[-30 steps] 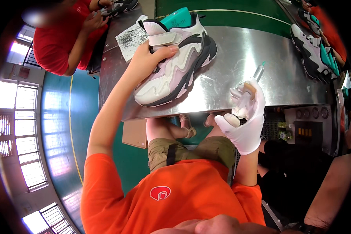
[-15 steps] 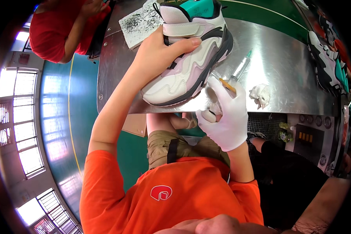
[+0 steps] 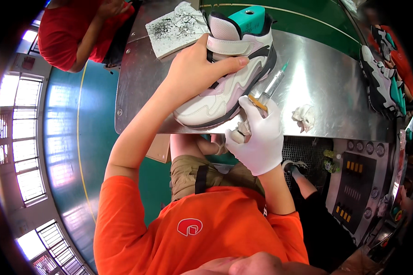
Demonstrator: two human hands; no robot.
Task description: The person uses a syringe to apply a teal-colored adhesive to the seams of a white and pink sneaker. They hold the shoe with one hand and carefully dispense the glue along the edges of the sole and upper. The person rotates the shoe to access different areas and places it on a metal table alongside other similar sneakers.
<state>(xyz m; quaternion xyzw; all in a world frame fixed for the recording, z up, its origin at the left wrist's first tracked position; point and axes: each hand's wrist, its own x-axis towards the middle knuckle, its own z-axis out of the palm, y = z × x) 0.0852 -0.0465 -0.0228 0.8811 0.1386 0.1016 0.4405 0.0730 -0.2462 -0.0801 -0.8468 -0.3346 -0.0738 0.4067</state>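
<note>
My bare left hand [image 3: 192, 68] is closed over the upper of a white and pale pink sneaker [image 3: 215, 103], thumb on its side below the strap. The shoe's toe points toward me, and a green shoe last [image 3: 250, 20] fills its opening. Beside the sole, my white-gloved right hand [image 3: 259, 137] is closed. From its fingers a clear syringe [image 3: 273, 87] with a green tip points away from me. A short yellow-brown stick [image 3: 258, 102] lies across the fingers near the syringe's rear end. A whitish wad [image 3: 239, 134] shows at the palm, partly hidden.
The metal table [image 3: 326, 91] carries a crumpled white tissue [image 3: 304, 118] and a black-smudged white slab [image 3: 172, 30]. At the right stands another sneaker [image 3: 378, 82]. A person in red [image 3: 66, 36] is at the upper left; a control panel [image 3: 353, 188] is at the lower right.
The sneaker and my left hand have shifted slightly right and toward me. My right hand has moved a little left, the syringe and stick moving with it, closer to the sole.
</note>
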